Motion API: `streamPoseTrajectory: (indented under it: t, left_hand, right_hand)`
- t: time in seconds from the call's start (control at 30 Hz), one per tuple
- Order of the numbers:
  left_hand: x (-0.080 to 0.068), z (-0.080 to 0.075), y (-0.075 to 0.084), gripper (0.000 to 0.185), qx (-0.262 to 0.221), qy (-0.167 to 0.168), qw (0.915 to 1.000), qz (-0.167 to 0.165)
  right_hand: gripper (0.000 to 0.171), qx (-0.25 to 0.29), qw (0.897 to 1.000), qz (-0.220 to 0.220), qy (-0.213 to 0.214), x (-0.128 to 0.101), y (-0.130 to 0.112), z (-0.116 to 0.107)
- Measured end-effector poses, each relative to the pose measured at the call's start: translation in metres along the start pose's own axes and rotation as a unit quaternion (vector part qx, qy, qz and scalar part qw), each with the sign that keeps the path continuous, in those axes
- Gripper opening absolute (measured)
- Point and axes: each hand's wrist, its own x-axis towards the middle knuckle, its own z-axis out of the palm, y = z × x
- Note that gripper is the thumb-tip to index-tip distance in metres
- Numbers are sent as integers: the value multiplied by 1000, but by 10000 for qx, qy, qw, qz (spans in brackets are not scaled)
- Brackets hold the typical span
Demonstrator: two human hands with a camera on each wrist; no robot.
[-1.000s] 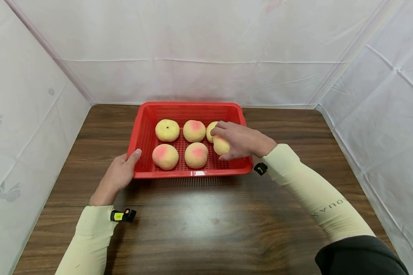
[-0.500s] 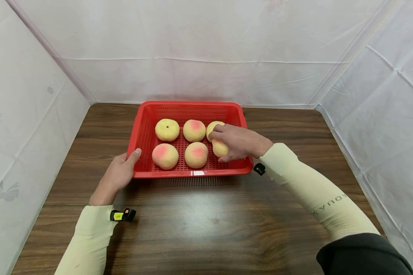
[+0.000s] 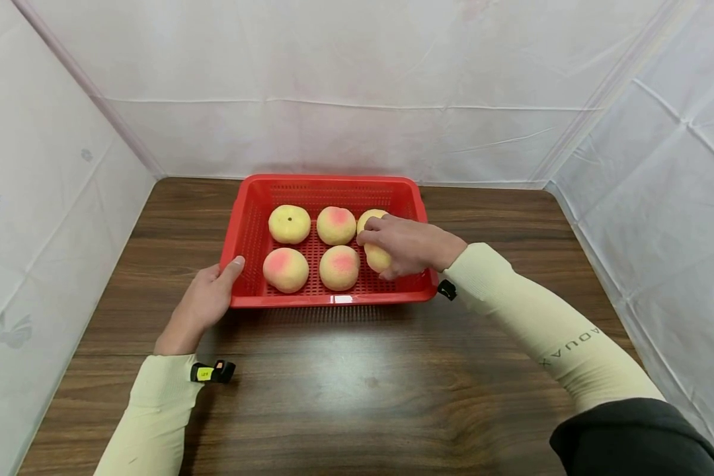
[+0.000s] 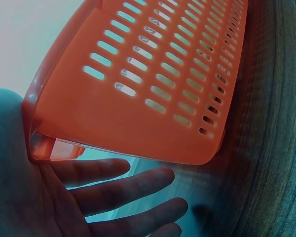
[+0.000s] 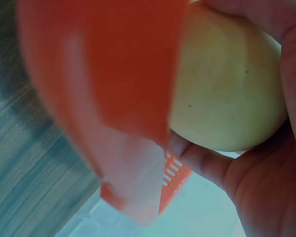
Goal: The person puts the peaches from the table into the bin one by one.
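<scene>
A red plastic basket [image 3: 285, 302] with slotted walls stands on the wooden table, with several yellow and pink peaches in two rows inside it. My left hand [image 3: 205, 299] holds the basket's left front corner, thumb over the rim and fingers outside. In the left wrist view those fingers [image 4: 133, 190] stretch out beside the slotted wall [image 4: 138, 113]. At the basket's right end, my right hand [image 3: 413, 244] grips a peach [image 3: 377, 258], its thumb and fingers around the fruit. The right wrist view shows this peach [image 5: 232, 84] partly behind the basket's red wall. A back-row peach [image 3: 371, 215] is partly covered by the right fingers.
White sheeting [image 3: 357, 79] rises behind the table and along both sides. In front of the basket lies the dark wooden tabletop [image 3: 357, 390]. Peaches on the left [image 3: 285, 270] and in the middle [image 3: 339, 268] fill the front row beside the held one.
My right hand has shifted slightly left with the peach in its grip. The left hand and the basket stay where they were.
</scene>
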Motion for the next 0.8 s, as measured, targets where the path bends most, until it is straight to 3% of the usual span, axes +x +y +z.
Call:
streamPoseTrajectory:
  t: [0.8]
  left_hand:
    - [0,1,2,77,-76,-50,9999,-48]
  right_hand:
    - [60,-527,9959,113,-725,19,-9,-5]
